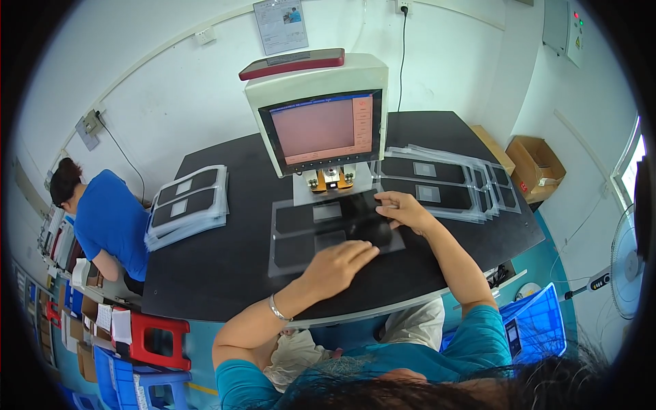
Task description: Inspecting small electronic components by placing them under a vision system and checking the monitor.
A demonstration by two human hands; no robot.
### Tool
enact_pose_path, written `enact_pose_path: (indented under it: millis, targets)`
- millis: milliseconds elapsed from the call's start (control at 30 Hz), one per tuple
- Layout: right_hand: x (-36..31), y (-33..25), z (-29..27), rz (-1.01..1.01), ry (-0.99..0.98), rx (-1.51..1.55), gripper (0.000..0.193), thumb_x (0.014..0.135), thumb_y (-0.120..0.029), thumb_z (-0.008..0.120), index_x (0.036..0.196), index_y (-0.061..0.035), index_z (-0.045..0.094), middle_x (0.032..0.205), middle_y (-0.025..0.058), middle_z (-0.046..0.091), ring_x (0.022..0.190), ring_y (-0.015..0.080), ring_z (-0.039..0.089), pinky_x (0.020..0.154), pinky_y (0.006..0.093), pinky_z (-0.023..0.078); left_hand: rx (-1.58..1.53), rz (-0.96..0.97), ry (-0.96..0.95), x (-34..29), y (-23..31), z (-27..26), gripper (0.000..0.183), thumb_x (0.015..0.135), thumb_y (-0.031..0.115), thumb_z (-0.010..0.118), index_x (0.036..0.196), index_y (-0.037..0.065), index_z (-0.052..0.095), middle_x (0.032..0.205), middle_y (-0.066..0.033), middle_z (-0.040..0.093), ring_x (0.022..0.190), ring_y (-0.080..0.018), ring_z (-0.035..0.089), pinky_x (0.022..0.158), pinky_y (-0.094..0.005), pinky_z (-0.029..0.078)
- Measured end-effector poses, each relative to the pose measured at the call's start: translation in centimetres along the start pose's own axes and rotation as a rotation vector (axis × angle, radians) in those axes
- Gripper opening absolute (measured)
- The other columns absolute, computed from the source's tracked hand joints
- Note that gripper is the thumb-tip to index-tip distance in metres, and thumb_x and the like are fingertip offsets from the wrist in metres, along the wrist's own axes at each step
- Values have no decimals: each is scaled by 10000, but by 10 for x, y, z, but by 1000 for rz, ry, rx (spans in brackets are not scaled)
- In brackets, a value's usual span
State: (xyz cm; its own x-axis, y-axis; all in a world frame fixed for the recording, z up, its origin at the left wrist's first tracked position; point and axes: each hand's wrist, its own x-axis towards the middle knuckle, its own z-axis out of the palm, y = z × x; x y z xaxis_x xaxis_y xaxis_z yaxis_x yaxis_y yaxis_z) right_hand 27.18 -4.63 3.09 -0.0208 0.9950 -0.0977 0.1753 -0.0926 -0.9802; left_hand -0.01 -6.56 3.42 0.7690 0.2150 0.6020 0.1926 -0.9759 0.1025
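Observation:
A clear plastic sheet with two black panels [295, 251], each with a pale rectangular window, lies on the dark table in front of a machine with a screen [318, 130]. My left hand [336, 268] rests over the sheet's near edge, its fingers stretched out. At the sheet's right side, my right hand [404, 212] has its thumb and fingers closed on the edge. The far edge of the sheet reaches the metal plate [301, 191] under the machine's small clamp-like head [333, 179]. The sheet's right part is blurred.
Similar sheets form a stack [188, 201] on the left and a fanned pile [444, 181] on the right of the table [205, 273]. A cardboard box [536, 164], blue crate [536, 324] and fan [623, 253] stand rightward. Another person [113, 219] works at left, near a red stool [160, 342].

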Motion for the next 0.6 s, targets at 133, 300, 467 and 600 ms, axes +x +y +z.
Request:
enact_pose_path:
  millis: [133,300,467,600]
  targets:
    - [4,2,-24,-137,239,-382,433,778,-71,712,1207,-30,674,1025,117,667,890,181,679,713,311,543,-24,88,13,5,-16,-9,325,849,90,662,1174,78,674,1168,-89,667,1069,-265,655,905,-396,546]
    - [0,20,-73,-236,472,-548,434,760,-77,635,1183,5,684,1009,144,703,935,229,674,872,316,509,349,-371,176,-27,-118,-53,259,890,175,662,1123,64,687,1188,-103,665,1083,-310,638,930,-426,505]
    - [3,25,-82,-198,535,-546,421,746,-137,652,1149,-25,703,1033,194,716,991,285,688,900,349,511,935,-771,204,-111,-205,-91,421,926,298,647,1290,93,599,1375,-160,544,1306,-369,473,1078,-523,370]
    - [5,28,-83,-220,549,-554,418,751,-139,650,1150,-27,704,1038,194,716,990,285,688,902,351,510,895,-1166,83,-165,-231,-99,549,925,434,632,1368,120,554,1470,-173,466,1401,-363,389,1112,-567,330]
